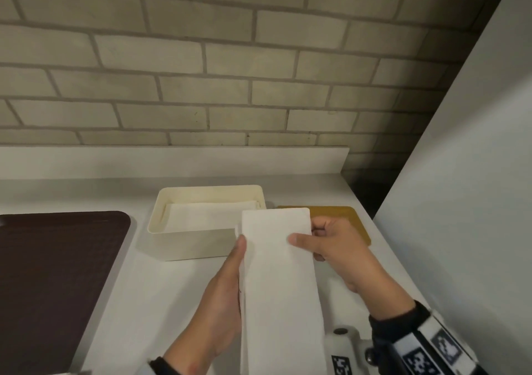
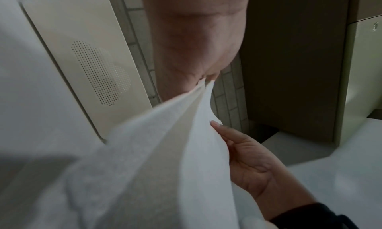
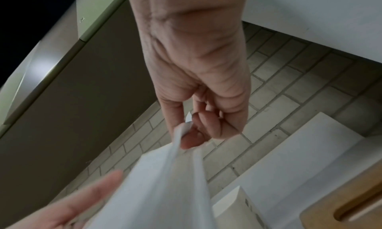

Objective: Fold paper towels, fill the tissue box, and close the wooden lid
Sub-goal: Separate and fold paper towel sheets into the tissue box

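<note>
A folded white paper towel (image 1: 279,276) forms a long strip held above the counter, in front of the box. My left hand (image 1: 231,274) grips its left edge, thumb on top and fingers hidden beneath; the left wrist view shows the layers pinched (image 2: 203,82). My right hand (image 1: 312,241) pinches the far right edge with the thumb across the top, and the right wrist view shows the fingertips (image 3: 204,126) closed on the towel. The cream tissue box (image 1: 190,241) stands open with folded towels inside. The wooden lid (image 1: 355,220) lies flat on the counter behind my right hand.
A dark brown mat (image 1: 57,274) covers the counter at the left. A tall white cabinet side (image 1: 460,202) bounds the right. A brick wall (image 1: 201,72) and a low white ledge (image 1: 172,161) run behind the box.
</note>
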### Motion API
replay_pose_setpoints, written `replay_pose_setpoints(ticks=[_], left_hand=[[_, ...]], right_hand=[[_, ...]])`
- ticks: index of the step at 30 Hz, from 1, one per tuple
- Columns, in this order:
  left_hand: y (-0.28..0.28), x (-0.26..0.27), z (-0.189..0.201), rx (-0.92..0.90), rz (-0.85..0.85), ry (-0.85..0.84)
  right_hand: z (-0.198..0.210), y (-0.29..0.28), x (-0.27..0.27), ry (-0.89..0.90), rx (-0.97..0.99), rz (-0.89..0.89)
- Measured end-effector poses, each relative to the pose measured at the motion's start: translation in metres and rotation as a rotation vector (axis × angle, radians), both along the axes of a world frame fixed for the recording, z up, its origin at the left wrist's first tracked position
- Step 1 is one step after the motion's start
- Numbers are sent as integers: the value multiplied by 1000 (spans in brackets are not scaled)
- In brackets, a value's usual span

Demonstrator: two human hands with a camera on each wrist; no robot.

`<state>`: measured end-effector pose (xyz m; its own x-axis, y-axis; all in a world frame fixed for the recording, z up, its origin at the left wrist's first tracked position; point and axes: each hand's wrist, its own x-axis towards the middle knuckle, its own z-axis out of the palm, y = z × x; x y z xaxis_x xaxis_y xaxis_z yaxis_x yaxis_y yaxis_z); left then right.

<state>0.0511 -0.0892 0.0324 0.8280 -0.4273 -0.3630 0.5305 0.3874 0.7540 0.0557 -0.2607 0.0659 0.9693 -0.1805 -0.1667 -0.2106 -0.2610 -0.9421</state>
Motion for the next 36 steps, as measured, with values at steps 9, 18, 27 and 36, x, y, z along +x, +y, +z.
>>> replay_pose_setpoints(ticks=[9, 18, 27, 36], left_hand=[[35, 5, -20, 26, 194, 21], [53, 6, -18, 40, 294, -10], [50, -1, -15, 56, 254, -22], [39, -4, -18, 65, 209, 2]], right_hand=[[-21, -65, -2, 24, -433, -67], [-86, -53, -21, 59, -956, 679], [-83, -39, -33, -36, -1269, 966], [-76, -47, -46, 89, -1147, 913]])
